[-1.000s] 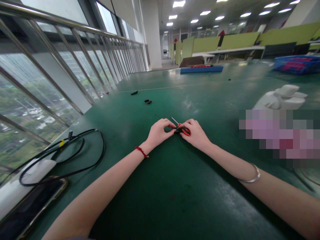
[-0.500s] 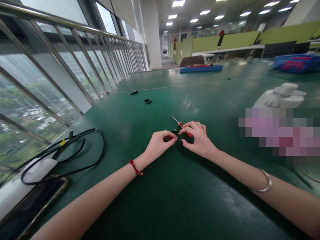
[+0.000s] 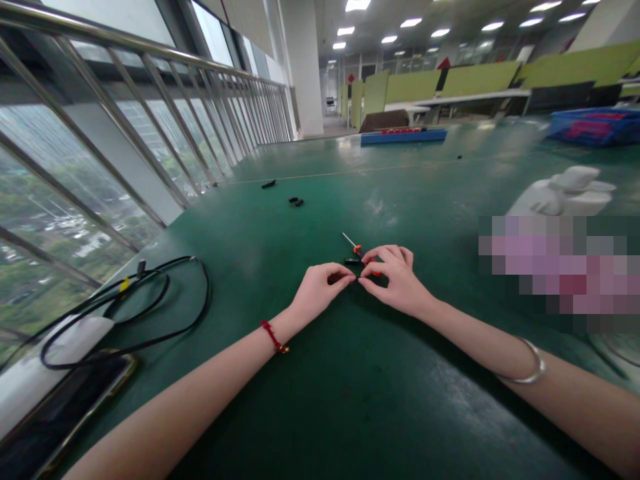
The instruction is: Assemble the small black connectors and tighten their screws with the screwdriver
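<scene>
My left hand pinches a tiny dark piece between thumb and fingertips, low over the green table. From the other side, my right hand closes thumb and forefinger on the same piece, which is too small to name. Just beyond the fingertips lies a small black part, flat on the table. A screwdriver with an orange and black handle rests beside it, its thin shaft pointing away to the left. The fingers of my right hand partly cover its handle.
Small black pieces and a longer black piece lie farther out on the green table. At left are a coiled black cable, a phone and a white object. A blue tray and a blue basket stand farther back.
My right thumb and forefinger have come together onto the tiny piece; they were apart before. My left hand keeps its pinch in nearly the same place.
</scene>
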The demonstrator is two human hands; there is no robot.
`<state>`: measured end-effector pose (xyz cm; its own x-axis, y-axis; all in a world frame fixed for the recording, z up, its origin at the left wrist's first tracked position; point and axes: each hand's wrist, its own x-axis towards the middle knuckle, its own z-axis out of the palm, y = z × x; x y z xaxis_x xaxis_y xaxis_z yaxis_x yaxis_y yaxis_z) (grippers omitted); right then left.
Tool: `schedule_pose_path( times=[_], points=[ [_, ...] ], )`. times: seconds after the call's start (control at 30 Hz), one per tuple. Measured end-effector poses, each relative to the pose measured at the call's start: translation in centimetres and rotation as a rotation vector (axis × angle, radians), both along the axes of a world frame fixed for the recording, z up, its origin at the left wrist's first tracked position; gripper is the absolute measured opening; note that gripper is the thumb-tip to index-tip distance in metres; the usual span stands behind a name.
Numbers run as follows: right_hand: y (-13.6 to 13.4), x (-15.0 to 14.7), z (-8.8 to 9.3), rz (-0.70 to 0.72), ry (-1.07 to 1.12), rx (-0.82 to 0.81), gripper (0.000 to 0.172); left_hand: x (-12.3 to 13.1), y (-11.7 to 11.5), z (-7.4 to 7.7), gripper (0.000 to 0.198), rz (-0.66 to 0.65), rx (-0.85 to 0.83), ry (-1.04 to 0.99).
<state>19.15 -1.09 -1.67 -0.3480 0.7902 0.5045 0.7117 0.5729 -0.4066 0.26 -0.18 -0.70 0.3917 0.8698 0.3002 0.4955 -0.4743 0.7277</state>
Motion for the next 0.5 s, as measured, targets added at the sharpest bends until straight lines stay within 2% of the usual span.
schedule_pose_path(
  times=[0.3, 0.5],
  points=[
    [-0.09, -0.08, 0.03, 0.0, 0.01, -0.019, 0.013, -0.03, 0.12, -0.24, 0.011, -0.059, -0.016, 0.004],
    [-0.14, 0.01, 0.13, -0.027, 0.03, -0.064, 0.013, -0.17, -0.11, -0.05, 0.018, -0.106, -0.066, 0.007]
  ],
)
